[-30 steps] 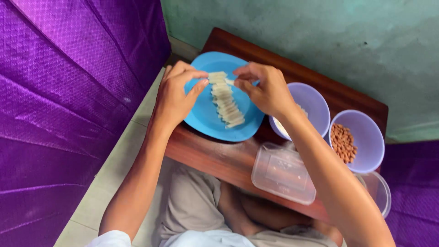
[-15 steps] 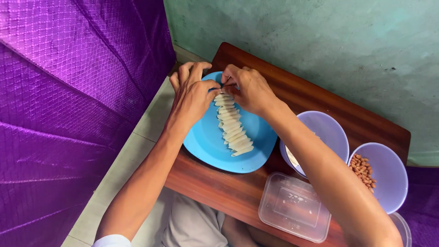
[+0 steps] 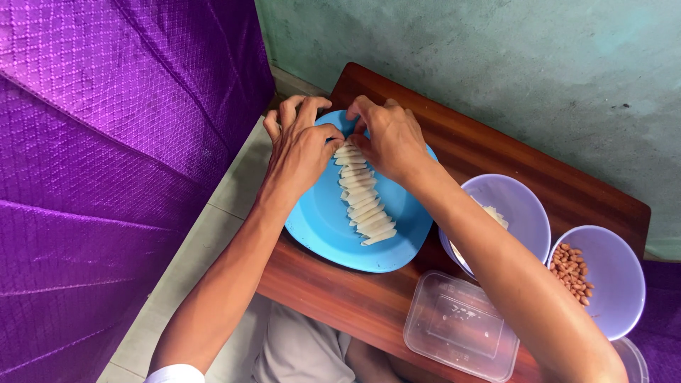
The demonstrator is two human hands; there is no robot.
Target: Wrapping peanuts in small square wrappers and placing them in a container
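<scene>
Purple quilted fabric (image 3: 106,142) at left, pale tiled floor (image 3: 206,234), left hand (image 3: 301,145) and right hand (image 3: 386,138) pinching pale strips (image 3: 362,202) on blue plate (image 3: 319,227), wooden table (image 3: 340,294), two lilac bowls (image 3: 528,206), green wall (image 3: 496,64)

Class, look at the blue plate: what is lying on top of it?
On the blue plate lies a row of pale, overlapping strips. The left hand and right hand cover the row's far end, so what lies under the fingers cannot be seen.
</scene>
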